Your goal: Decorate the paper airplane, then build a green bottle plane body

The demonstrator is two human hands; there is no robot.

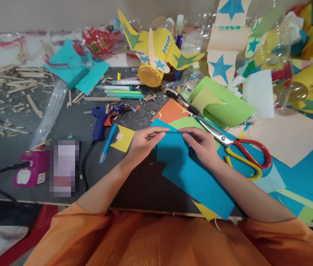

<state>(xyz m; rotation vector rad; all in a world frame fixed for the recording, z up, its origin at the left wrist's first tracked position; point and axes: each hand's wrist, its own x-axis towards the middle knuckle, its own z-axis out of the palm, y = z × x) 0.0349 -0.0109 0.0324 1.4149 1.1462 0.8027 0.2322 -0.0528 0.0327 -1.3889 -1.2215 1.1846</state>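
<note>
My left hand (147, 142) and my right hand (202, 146) face each other above the table, thumbs and forefingers pinching a piece of blue paper (172, 143) along its far edge. Whether that edge is folded I cannot tell. Beneath it, a larger blue sheet (200, 181) reaches toward the table's near edge. Big scissors (225, 139) with one red and one yellow handle lie just right of my right hand. Left of my left hand are a notched yellow paper piece (127, 138) and a blue marker (108, 143).
A blue glue gun (100, 120) with a black cord lies at left, near a magenta box (29, 173) and a pixelated rectangle (63, 166). Several markers (123, 92), a winged yellow bottle model (155, 51) and wood scraps (14, 79) lie farther back. Coloured sheets (281, 136) cover the right side.
</note>
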